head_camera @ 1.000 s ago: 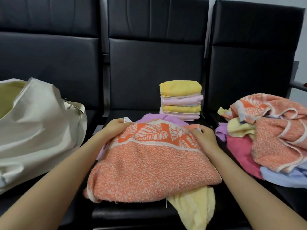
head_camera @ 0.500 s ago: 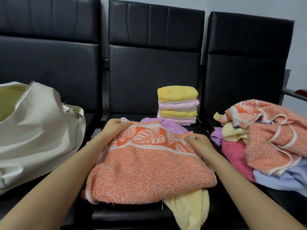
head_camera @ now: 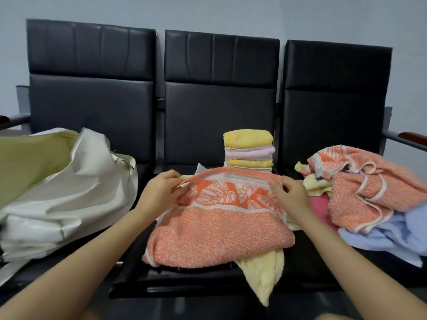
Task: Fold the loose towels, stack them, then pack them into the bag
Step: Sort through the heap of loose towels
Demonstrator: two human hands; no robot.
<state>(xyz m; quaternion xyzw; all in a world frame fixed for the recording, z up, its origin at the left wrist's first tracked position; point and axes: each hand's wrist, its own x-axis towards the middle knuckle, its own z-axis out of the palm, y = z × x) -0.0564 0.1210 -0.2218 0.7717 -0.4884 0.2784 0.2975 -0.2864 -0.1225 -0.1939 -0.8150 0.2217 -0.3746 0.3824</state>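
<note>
An orange towel [head_camera: 217, 232] with a white leaf border lies on the middle seat, over a pale yellow towel [head_camera: 265, 273] that hangs off the front edge. My left hand [head_camera: 161, 192] pinches the orange towel's far left corner and my right hand [head_camera: 288, 195] pinches its far right corner, both lifting that edge. Behind it stands a stack of folded yellow and pink towels [head_camera: 248, 151]. A cream bag [head_camera: 64, 192] lies open on the left seat. A heap of loose towels [head_camera: 369, 188], orange, yellow, pink and light blue, covers the right seat.
Three black padded chairs [head_camera: 219, 100] stand in a row against a grey wall. Armrests [head_camera: 406, 137] stick out at the far left and far right. A small lilac cloth shows behind the orange towel's lifted edge.
Both hands have raised the orange towel's far edge off the seat and now pinch its corners. The view has tilted up, showing more of the chair backs and wall.
</note>
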